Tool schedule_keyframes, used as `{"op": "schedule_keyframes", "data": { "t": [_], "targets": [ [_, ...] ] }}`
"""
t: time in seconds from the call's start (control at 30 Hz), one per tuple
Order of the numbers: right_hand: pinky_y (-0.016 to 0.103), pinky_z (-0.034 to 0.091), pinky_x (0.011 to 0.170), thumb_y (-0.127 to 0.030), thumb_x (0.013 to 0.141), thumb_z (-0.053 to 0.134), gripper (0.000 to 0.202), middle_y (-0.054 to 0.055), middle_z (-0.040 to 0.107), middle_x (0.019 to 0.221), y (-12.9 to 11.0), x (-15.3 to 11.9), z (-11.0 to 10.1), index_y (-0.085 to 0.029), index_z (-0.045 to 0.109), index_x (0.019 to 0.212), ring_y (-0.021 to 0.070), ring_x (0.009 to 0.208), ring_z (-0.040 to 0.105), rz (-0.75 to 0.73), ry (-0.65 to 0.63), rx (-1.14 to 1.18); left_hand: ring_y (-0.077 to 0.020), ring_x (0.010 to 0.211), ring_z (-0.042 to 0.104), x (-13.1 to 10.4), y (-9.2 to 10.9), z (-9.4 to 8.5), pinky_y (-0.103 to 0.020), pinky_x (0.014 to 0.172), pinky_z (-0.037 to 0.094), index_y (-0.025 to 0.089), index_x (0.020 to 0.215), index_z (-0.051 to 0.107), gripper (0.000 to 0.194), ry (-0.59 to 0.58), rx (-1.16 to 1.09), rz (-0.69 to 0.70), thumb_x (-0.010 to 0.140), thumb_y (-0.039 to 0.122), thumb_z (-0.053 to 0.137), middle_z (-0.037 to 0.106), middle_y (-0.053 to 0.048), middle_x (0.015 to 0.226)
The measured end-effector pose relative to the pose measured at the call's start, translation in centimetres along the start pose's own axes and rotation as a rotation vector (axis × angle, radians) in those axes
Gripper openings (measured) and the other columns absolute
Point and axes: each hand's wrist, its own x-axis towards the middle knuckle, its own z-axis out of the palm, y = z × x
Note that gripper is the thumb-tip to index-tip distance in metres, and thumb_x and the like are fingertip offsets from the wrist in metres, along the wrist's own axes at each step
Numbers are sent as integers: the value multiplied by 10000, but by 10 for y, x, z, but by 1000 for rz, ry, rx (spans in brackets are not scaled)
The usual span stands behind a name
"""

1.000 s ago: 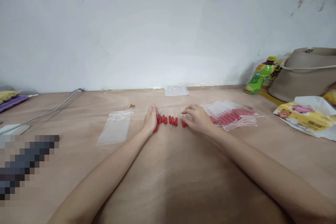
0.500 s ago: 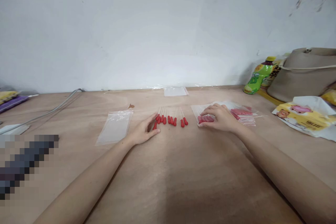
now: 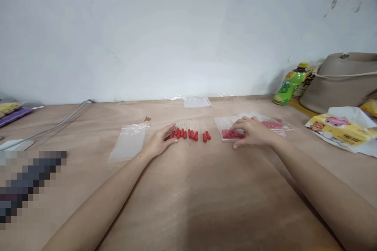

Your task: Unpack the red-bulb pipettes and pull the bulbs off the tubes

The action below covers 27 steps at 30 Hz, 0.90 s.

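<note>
Several clear droppers with red bulbs lie in a row at the middle of the table, bulbs towards me. At the row's left end my left hand rests with thumb and fingers apart, beside the leftmost bulb. On the right, my right hand lies over a clear bag of red-bulbed droppers, its thumb and fingers apart. Behind that hand are more bagged red bulbs, partly covered. An empty clear bag lies flat left of my left hand.
Another flat clear bag lies by the wall. At right stand a green bottle and a beige bag, with a yellow-white package in front. A grey cable and a pixelated dark object are at left.
The leftmost dropper's bulb has shifted up and left, in line with the others. My right hand has moved slightly right, its thumb lower, uncovering more of the bagged bulbs.
</note>
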Motion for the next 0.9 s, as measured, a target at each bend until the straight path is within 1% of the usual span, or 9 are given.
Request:
{"op": "schedule_keyframes", "data": {
  "t": [0.13, 0.23, 0.33, 0.4, 0.47, 0.6, 0.67, 0.77, 0.9],
  "targets": [
    [339, 306, 719, -451, 643, 652, 313, 46, 631, 889, 0, 1, 2, -244, 635, 877, 231, 865, 523, -2, -11, -20, -236, 1073, 556, -1, 2, 1, -421, 997, 398, 194, 1275, 410, 694, 49, 31, -46, 670, 399, 682, 579, -84, 1179],
    [311, 315, 724, -281, 718, 562, 91, 27, 623, 791, -5, 2, 5, -212, 613, 749, 180, 790, 537, -63, 28, -23, -227, 1025, 584, -2, 2, 3, -411, 970, 428, 194, 1258, 430, 695, 81, 44, -53, 651, 395, 703, 597, -73, 1147],
    [285, 339, 701, -211, 754, 483, 131, 30, 610, 726, -10, 3, 9, -185, 568, 657, 150, 706, 542, -111, 89, -35, -218, 1003, 591, -2, 1, 4, -396, 939, 454, 196, 1263, 423, 719, 100, 68, -52, 640, 418, 706, 571, -75, 1172],
    [269, 357, 638, -268, 792, 467, 166, 41, 606, 699, -10, 5, 12, -179, 554, 681, 153, 661, 548, -32, 207, -12, -223, 1018, 577, -2, -1, 4, -394, 929, 459, 200, 1270, 415, 737, 106, 119, -45, 636, 440, 704, 548, -81, 1196],
    [258, 364, 563, -342, 817, 458, 194, 35, 598, 658, -9, 6, 15, -182, 537, 739, 153, 597, 547, 128, 389, 70, -231, 1041, 560, -2, -3, 3, -398, 929, 454, 203, 1278, 406, 756, 105, 169, -42, 631, 459, 703, 536, -87, 1209],
    [233, 390, 462, -444, 826, 450, 242, 0, 578, 621, -9, 10, 13, -202, 451, 828, 127, 494, 529, 345, 786, 486, -232, 1070, 541, -3, -6, 1, -389, 936, 444, 199, 1294, 380, 779, 90, 173, -43, 637, 477, 690, 518, -97, 1225],
    [213, 381, 406, -494, 797, 481, 289, -29, 545, 580, -14, 12, 7, -213, 417, 818, 106, 438, 493, 348, 868, 744, -238, 1074, 537, -4, -5, 1, -380, 914, 457, 201, 1299, 370, 787, 90, 186, -34, 636, 484, 687, 497, -103, 1246],
    [186, 359, 347, -531, 722, 563, 356, -64, 510, 545, -35, 14, 2, -220, 405, 794, 78, 387, 450, 313, 783, 1138, -241, 1058, 536, -7, -1, 1, -390, 879, 464, 216, 1269, 405, 662, 181, 272, 39, 706, 491, 618, 468, -98, 1271],
    [160, 325, 305, -516, 665, 626, 382, -84, 479, 499, -81, 12, 18, -204, 424, 757, 53, 348, 420, 334, 432, 1510, -216, 1050, 522, -10, 6, -2, -398, 889, 431, 181, 1166, 487, 404, 438, 280, 175, 871, 435, 378, 541, -91, 1164]
  ]
}}
